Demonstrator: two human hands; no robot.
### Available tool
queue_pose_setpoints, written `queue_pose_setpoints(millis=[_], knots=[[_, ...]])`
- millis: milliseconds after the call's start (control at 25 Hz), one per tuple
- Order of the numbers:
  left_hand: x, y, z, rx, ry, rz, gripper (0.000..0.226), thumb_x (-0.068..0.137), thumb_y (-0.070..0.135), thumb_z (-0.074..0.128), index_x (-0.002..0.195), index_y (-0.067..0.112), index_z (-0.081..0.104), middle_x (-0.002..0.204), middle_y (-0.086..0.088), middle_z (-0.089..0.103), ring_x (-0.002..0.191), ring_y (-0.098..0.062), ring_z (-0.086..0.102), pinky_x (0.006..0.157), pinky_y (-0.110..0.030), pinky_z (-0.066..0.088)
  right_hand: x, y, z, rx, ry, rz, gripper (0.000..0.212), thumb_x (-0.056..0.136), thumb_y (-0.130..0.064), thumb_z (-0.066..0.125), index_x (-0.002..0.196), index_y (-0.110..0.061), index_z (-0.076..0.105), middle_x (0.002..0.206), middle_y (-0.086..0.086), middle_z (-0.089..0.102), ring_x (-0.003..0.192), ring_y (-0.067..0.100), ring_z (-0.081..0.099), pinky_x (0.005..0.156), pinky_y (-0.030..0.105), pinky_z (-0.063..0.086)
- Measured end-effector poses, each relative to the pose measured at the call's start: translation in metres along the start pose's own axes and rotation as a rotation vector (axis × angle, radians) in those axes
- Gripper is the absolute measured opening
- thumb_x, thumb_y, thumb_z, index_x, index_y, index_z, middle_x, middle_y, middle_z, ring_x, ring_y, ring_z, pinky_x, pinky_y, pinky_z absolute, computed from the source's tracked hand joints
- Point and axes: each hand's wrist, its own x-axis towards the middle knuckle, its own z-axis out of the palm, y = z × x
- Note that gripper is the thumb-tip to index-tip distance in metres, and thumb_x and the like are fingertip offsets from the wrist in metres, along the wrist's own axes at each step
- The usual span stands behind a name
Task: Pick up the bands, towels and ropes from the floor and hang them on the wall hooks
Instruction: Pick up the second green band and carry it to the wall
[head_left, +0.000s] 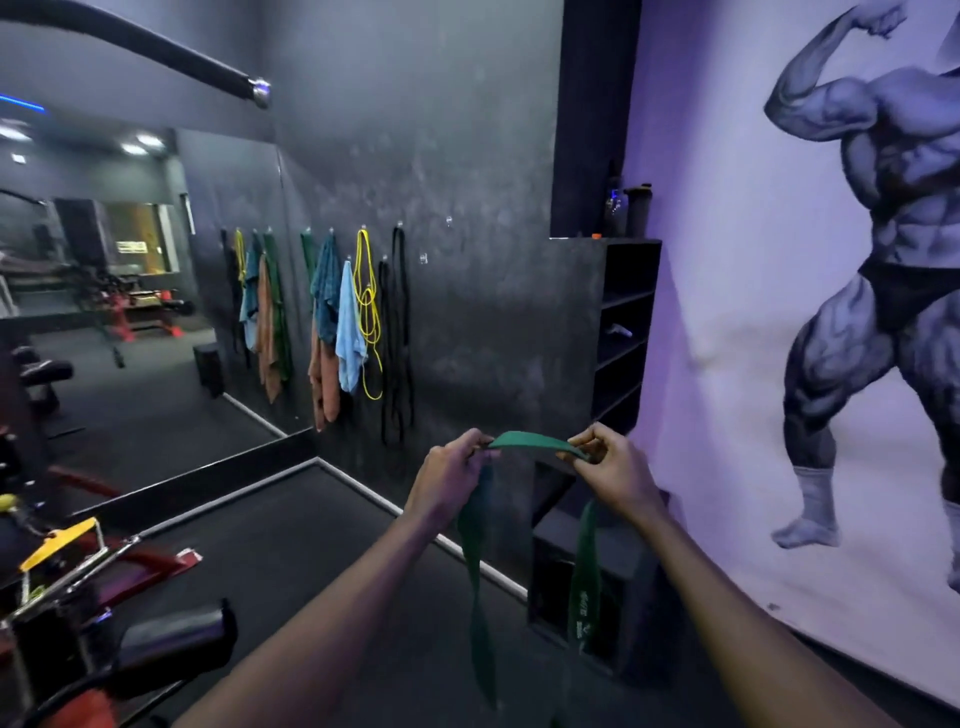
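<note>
A green resistance band (535, 441) stretches between my two hands at chest height, its two long ends hanging down in front of me. My left hand (449, 478) pinches its left end and my right hand (613, 470) pinches its right end. On the dark wall ahead, small hooks carry a teal towel (326, 291), a light blue towel (349, 332), an orange towel (323, 384), a yellow rope (367, 312) and black bands (397, 338). Two bare hooks (449, 221) (423, 257) sit to the right of the black bands.
A large mirror (130, 291) covers the wall at left. Gym machines with red and yellow parts (78, 566) stand at the lower left. Black shelves (626, 332) stand in the corner with bottles (626, 210) on top. A bodybuilder mural (857, 286) fills the right wall.
</note>
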Motion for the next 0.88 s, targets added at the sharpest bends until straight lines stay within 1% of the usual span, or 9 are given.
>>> queue_pose_setpoints(millis=[80,160,240,280,480,560,640,720,880], knots=[[0.037,-0.024,0.008,0.05,0.026,0.041,0.017,0.094,0.036,0.06,0.108,0.03,0.067,0.093,0.005,0.076,0.084,-0.018,0.07,0.074,-0.035,0.053,0.046,0.012,0.021,0.006,-0.015,-0.027,0.018,0.073,-0.029,0.084,0.079,-0.029,0.067,0.077,-0.012,0.071,0.072,-0.002,0.064,0.065,0.016,0.049],[0.08,-0.056,0.016,0.091,0.064,0.071,0.025,0.095,0.034,0.058,0.116,0.027,0.068,0.102,0.002,0.076,0.094,-0.018,0.071,0.079,-0.033,0.054,0.096,0.023,0.047,-0.007,-0.02,-0.08,0.018,0.071,-0.033,0.083,0.08,-0.032,0.067,0.082,-0.012,0.07,0.079,0.0,0.066,0.071,0.021,0.053],[0.125,-0.089,0.022,0.098,0.115,0.086,0.026,0.094,0.028,0.061,0.118,0.022,0.07,0.107,-0.001,0.075,0.097,-0.016,0.07,0.081,-0.027,0.053,0.147,0.031,0.074,-0.004,-0.033,-0.127,0.017,0.07,-0.033,0.082,0.08,-0.031,0.068,0.084,-0.01,0.069,0.08,0.003,0.066,0.074,0.026,0.055],[0.147,-0.105,0.025,0.106,0.125,0.097,0.027,0.094,0.026,0.063,0.119,0.02,0.071,0.108,-0.001,0.075,0.097,-0.016,0.07,0.081,-0.025,0.051,0.173,0.035,0.087,-0.003,-0.039,-0.138,0.017,0.07,-0.032,0.082,0.08,-0.03,0.069,0.083,-0.009,0.069,0.079,0.003,0.066,0.074,0.025,0.054],[0.253,-0.179,0.034,0.196,0.126,0.103,0.029,0.094,0.033,0.061,0.12,0.024,0.069,0.109,0.003,0.074,0.098,-0.014,0.07,0.078,-0.026,0.052,0.292,0.046,0.145,-0.07,-0.082,-0.189,0.016,0.07,-0.035,0.081,0.075,-0.026,0.068,0.075,-0.009,0.069,0.071,0.004,0.062,0.062,0.022,0.046],[0.302,-0.208,0.039,0.19,0.152,0.094,0.029,0.093,0.033,0.061,0.119,0.025,0.07,0.107,0.004,0.075,0.094,-0.011,0.07,0.075,-0.024,0.05,0.34,0.055,0.172,-0.078,-0.09,-0.205,0.017,0.071,-0.036,0.08,0.073,-0.025,0.067,0.072,-0.009,0.068,0.068,0.004,0.06,0.06,0.021,0.045],[0.349,-0.237,0.045,0.176,0.162,0.099,0.031,0.09,0.036,0.06,0.117,0.026,0.071,0.103,0.004,0.076,0.089,-0.01,0.071,0.073,-0.026,0.053,0.39,0.071,0.202,-0.063,-0.078,-0.21,0.02,0.07,-0.04,0.079,0.072,-0.025,0.066,0.069,-0.01,0.067,0.066,0.005,0.06,0.059,0.023,0.046],[0.391,-0.266,0.048,0.155,0.176,0.093,0.03,0.089,0.036,0.062,0.116,0.025,0.072,0.101,0.006,0.076,0.086,-0.005,0.07,0.074,-0.029,0.055,0.433,0.083,0.231,-0.058,-0.072,-0.211,0.022,0.068,-0.044,0.076,0.073,-0.025,0.066,0.068,-0.01,0.067,0.066,0.006,0.061,0.058,0.024,0.046],[0.482,-0.32,0.055,0.158,0.213,0.074,0.025,0.091,0.028,0.067,0.115,0.022,0.073,0.099,0.007,0.076,0.086,-0.001,0.069,0.073,-0.021,0.053,0.531,0.104,0.292,-0.015,-0.078,-0.25,0.02,0.069,-0.041,0.076,0.073,-0.025,0.065,0.069,-0.011,0.065,0.068,0.004,0.061,0.057,0.02,0.044]])
